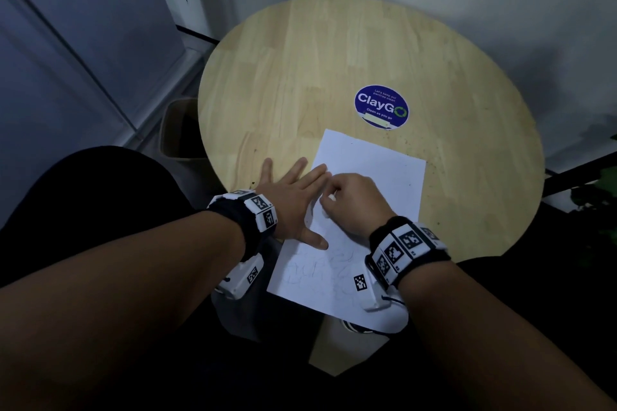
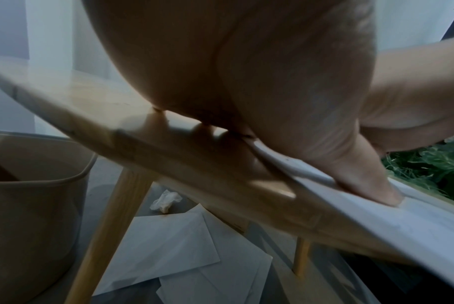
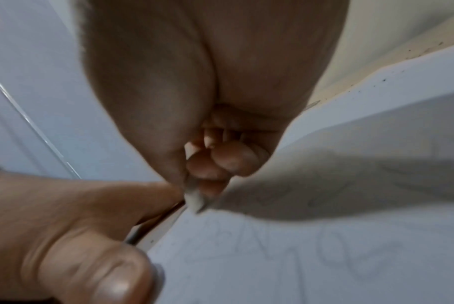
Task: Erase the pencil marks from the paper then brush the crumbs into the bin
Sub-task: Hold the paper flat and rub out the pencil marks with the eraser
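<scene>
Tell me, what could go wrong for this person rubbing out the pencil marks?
The white paper sheet overhangs the round wooden table's near edge, so hard rubbing there may crease or tear it. The flat left hand pins only its left side; the sheet might buckle near the right hand pinching the small white eraser. The beige bin stands left of the table, so dark crumbs along the right edge could miss it.

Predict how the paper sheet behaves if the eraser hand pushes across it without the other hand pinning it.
Likely slides or buckles: the paper is one thin sheet on smooth wood, already rippling beside the eraser. Its near end overhangs the table edge, so it probably flexes there. The left hand pressing it flat suggests it needs pinning.
</scene>
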Available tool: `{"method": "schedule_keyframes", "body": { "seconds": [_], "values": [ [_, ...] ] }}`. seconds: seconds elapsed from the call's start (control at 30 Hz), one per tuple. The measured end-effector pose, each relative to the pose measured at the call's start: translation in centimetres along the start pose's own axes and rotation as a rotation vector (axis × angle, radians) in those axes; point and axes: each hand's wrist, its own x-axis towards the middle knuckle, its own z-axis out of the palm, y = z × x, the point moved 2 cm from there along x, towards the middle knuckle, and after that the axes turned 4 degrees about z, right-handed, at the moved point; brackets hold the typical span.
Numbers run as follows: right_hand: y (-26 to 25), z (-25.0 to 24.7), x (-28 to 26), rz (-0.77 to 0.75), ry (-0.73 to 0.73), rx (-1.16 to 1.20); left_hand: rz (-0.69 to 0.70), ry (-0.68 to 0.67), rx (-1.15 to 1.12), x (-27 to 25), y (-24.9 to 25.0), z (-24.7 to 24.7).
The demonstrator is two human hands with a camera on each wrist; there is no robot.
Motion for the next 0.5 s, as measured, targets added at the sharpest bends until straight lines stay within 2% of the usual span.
{"method": "schedule_keyframes", "body": {
  "seconds": [0.07,0.13,0.2,0.23,0.37,0.43,0.5],
  "values": [
    [0.0,0.0,0.0,0.006,-0.017,-0.020,-0.002,-0.009,-0.004,-0.1,0.1,0.0],
    [0.1,0.3,-0.4,0.074,-0.210,0.003,0.002,-0.011,-0.001,-0.2,0.1,0.1],
    [0.8,0.2,-0.6,0.207,-0.345,0.186,0.002,-0.005,0.003,-0.2,0.0,0.2],
    [1.4,0.0,-0.5,0.255,-0.325,0.306,0.000,-0.002,0.001,-0.2,0.0,0.2],
    [4.0,-1.6,0.4,0.379,-0.009,0.739,0.010,0.040,-0.036,-0.6,0.0,0.1],
    [4.5,-2.1,0.6,0.404,0.045,0.822,0.019,0.054,-0.117,-0.8,-0.3,-0.6],
    [4.2,-2.3,0.6,0.392,0.032,0.875,0.013,0.044,-0.141,-0.9,-1.0,-1.6]
  ]
}}
